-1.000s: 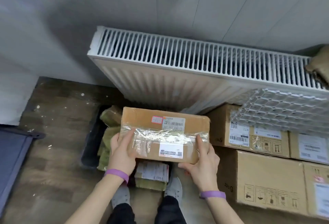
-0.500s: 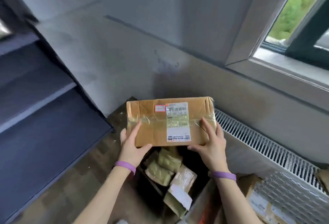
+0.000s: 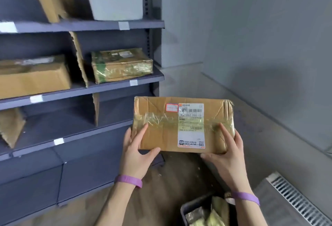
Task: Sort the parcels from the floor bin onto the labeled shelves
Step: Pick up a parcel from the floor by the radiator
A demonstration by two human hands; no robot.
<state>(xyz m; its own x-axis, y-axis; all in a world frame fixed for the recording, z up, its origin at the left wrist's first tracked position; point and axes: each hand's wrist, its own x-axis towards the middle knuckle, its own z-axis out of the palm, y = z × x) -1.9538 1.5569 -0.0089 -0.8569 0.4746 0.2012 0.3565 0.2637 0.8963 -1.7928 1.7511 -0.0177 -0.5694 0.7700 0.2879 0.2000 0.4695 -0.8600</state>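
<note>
Parcel (image 3: 183, 125) now by shelves (image 3: 86, 89), between hands (image 3: 136, 155) (image 3: 228, 157)

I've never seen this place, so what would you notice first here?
First, the brown cardboard parcel in the middle, taped and white-labelled, which the left hand and right hand hold by its lower corners. Then the dark shelves on the left, with a green-taped parcel on the middle one. A bin of more parcels peeks in below.
</note>
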